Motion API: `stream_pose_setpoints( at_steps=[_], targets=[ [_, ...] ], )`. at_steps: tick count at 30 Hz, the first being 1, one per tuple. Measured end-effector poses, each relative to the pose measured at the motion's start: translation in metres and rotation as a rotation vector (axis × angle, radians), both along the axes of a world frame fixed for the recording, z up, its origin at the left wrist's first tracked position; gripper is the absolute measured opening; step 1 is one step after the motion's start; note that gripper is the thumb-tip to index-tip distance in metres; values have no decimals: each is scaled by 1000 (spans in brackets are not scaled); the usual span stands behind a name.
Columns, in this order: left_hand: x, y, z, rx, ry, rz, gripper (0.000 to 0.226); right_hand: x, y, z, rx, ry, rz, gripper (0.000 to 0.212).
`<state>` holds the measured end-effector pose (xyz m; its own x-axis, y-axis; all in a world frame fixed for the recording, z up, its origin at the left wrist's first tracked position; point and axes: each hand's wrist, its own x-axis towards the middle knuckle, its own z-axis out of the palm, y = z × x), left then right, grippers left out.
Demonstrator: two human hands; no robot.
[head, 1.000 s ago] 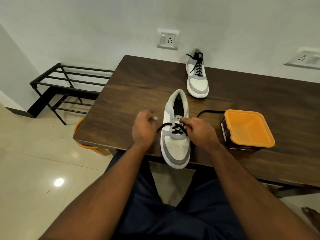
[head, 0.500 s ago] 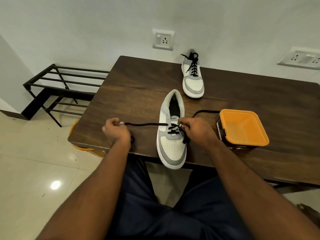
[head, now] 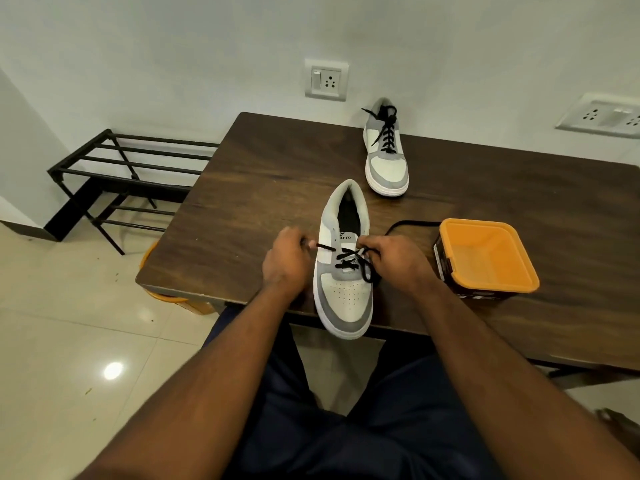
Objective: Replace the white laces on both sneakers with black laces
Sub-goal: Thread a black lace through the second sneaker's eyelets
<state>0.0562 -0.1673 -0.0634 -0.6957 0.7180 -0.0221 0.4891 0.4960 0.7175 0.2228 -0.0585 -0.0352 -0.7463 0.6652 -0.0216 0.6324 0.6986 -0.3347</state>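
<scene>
Head view is showing the near sneaker (head: 344, 271) at frame centre on the counter (head: 242, 202), toe overhanging its edge. Left hand (head: 285, 263) is pinching the black lace (head: 349, 259) taut; right hand (head: 394, 259) is seemingly gripping the other end, steadying the eyelets for threading.

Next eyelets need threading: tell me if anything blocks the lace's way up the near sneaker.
Nothing visible does. The near sneaker has its upper eyelets bare, and both the left hand and right hand already pinch the black lace.
</scene>
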Motion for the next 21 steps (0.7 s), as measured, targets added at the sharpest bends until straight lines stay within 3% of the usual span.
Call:
stream_pose_setpoints(
  at_steps=[2, 4, 8, 10, 13, 17, 21],
  targets=[
    [-24, -12, -3, -9, -11, 223, 8, 0, 2, -1, 15, -19, -3, 39],
    [-40, -24, -10, -57, -37, 320, 13, -1, 1, -3, 21, -23, -8, 39],
    [-25, -21, -12, 33, 31, 69, 25, -4, 0, -7, 33, 18, -14, 31],
    [-10, -11, -8, 93, -28, -77, 32, -5, 0, -7, 30, 13, -15, 30],
    [10, 1, -4, 56, -92, -159, 22, -5, 1, -6, 27, -13, -8, 31],
    [13, 5, -3, 18, -147, -131, 13, -4, 1, -6, 45, -17, -19, 31],
    [-16, -9, -9, -14, -215, 77, 19, -2, 0, -7, 68, -18, -34, 35]
  ],
)
